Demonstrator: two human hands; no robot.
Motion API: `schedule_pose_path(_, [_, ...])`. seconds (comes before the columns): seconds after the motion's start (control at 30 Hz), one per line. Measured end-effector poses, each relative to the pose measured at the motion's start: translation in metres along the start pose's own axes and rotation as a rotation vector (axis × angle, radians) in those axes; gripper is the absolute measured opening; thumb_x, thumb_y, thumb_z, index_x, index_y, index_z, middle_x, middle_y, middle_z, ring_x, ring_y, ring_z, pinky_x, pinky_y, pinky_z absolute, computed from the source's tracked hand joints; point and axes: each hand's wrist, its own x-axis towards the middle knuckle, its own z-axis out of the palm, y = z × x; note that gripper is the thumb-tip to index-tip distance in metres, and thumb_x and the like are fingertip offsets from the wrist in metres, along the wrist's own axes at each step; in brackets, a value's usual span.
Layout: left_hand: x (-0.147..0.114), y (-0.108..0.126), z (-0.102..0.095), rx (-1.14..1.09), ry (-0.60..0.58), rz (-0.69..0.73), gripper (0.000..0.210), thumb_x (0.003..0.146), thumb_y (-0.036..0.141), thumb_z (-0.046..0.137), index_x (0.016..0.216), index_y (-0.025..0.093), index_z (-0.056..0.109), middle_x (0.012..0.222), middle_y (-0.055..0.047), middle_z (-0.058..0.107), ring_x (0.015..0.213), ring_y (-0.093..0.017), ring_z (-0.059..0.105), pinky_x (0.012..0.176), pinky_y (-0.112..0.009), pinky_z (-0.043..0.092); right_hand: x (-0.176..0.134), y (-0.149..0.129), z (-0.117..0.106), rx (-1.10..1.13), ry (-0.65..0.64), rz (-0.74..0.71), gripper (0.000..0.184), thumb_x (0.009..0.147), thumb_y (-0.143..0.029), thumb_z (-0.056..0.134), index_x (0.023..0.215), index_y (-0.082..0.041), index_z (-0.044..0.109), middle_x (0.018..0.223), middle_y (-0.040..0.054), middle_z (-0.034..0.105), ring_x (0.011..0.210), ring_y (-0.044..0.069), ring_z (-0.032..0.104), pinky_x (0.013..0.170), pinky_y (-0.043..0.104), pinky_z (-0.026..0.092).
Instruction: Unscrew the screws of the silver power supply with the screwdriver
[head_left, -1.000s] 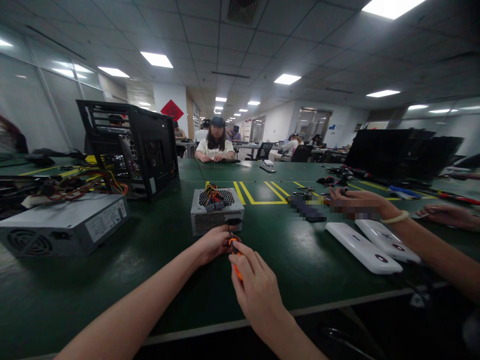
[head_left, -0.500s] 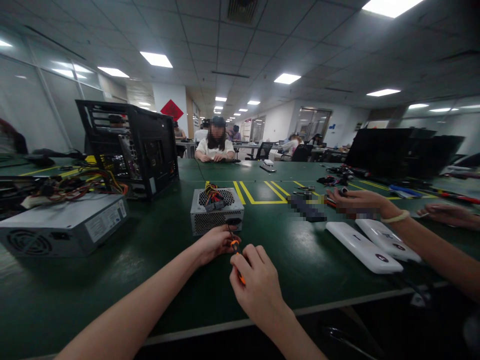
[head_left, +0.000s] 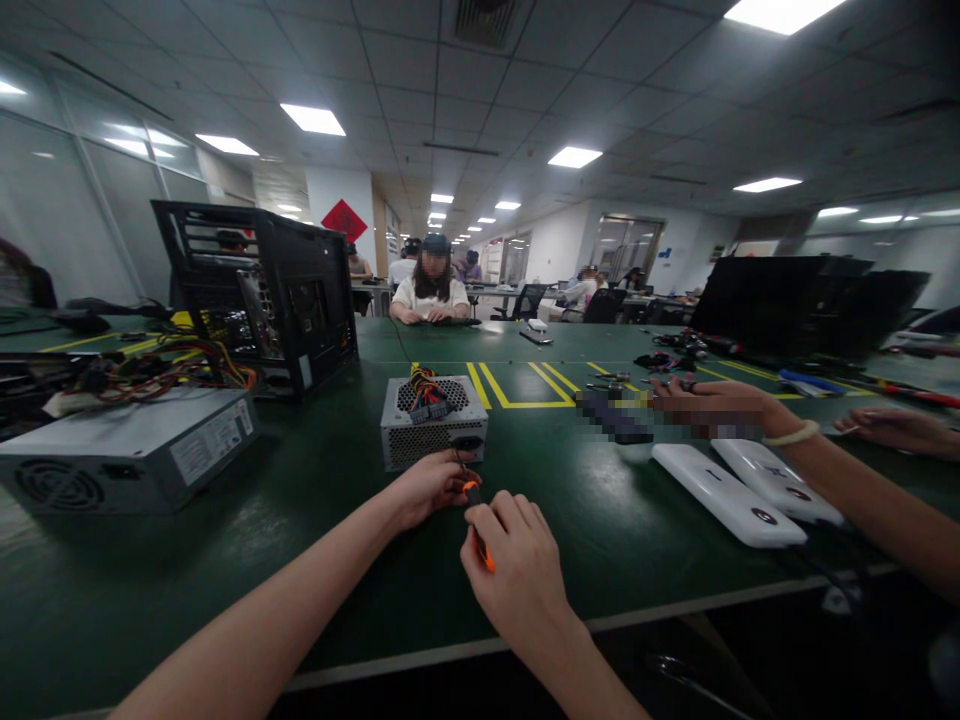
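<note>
My right hand (head_left: 517, 555) is closed around the handle of a screwdriver (head_left: 471, 492), orange and black, which slants up and away from me. My left hand (head_left: 435, 487) has its fingers pinched about the thin shaft. The shaft's tip reaches the front of a small grey power supply (head_left: 420, 448), beside its black socket; exactly what it touches is too small to tell. A bundle of coloured cables with a dark connector (head_left: 431, 410) lies on top of this metal box.
A larger power supply (head_left: 202, 440) and an open black computer case (head_left: 319, 320) stand left. To the right are white power banks (head_left: 720, 490) and a co-worker's hand (head_left: 712, 405). Dark monitors (head_left: 780, 305) stand beyond. Another person (head_left: 431, 290) sits across the green table (head_left: 360, 600).
My right hand has shifted very slightly, with the screwdriver handle a little turned in its fingers. My left hand stays in place. The co-worker's fingers at the right have moved.
</note>
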Motion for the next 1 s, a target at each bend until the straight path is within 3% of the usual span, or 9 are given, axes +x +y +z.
schedule_pose_path(0.17, [0.0002,-0.0007,-0.0008,0.001,-0.004,0.012,0.03,0.074,0.005,0.045,0.103,0.012,0.049,0.074,-0.004,0.061,0.056,-0.007,0.056,0.052,-0.017,0.044,0.002,0.0004,-0.0021,0.018,-0.025,-0.027,0.015,0.074,-0.01,0.044,0.071,-0.02,0.055,0.073,0.0039,0.051,0.068,0.017,0.046,0.061,0.028,0.037])
schedule_pose_path(0.33, [0.0008,0.0007,-0.0008,-0.028,0.013,-0.008,0.025,0.075,0.005,0.045,0.098,0.012,0.05,0.072,-0.004,0.06,0.055,-0.007,0.056,0.049,-0.016,0.043,0.0052,0.0017,-0.0065,0.17,-0.048,0.089,0.019,0.085,-0.028,0.043,0.096,-0.015,0.052,0.076,0.0043,0.058,0.069,0.016,0.055,0.061,0.026,0.042])
schedule_pose_path(0.67, [0.0016,-0.0002,-0.0038,-0.081,0.041,0.005,0.026,0.075,0.003,0.045,0.099,0.011,0.051,0.069,-0.003,0.06,0.055,-0.007,0.055,0.051,-0.016,0.044,0.0018,0.004,-0.0019,0.112,-0.134,-0.053,0.017,0.079,-0.011,0.041,0.083,-0.016,0.057,0.076,0.0066,0.053,0.072,0.018,0.049,0.065,0.031,0.042])
schedule_pose_path(0.9, [0.0048,-0.0012,-0.0036,-0.05,0.052,0.007,0.024,0.075,0.003,0.044,0.096,0.011,0.052,0.069,-0.004,0.061,0.054,-0.006,0.055,0.049,-0.014,0.043,0.0037,0.0026,-0.0064,0.237,-0.13,0.075,0.014,0.083,-0.024,0.045,0.092,-0.016,0.053,0.08,0.0049,0.056,0.073,0.017,0.052,0.065,0.03,0.043])
schedule_pose_path(1.0, [0.0047,-0.0008,-0.0018,-0.031,0.081,0.011,0.024,0.075,0.002,0.043,0.097,0.01,0.05,0.067,-0.004,0.06,0.053,-0.006,0.055,0.049,-0.014,0.042,0.0018,0.0026,-0.0042,0.244,-0.13,0.052,0.015,0.083,-0.018,0.043,0.095,-0.015,0.052,0.08,0.0057,0.056,0.072,0.017,0.052,0.065,0.03,0.044])
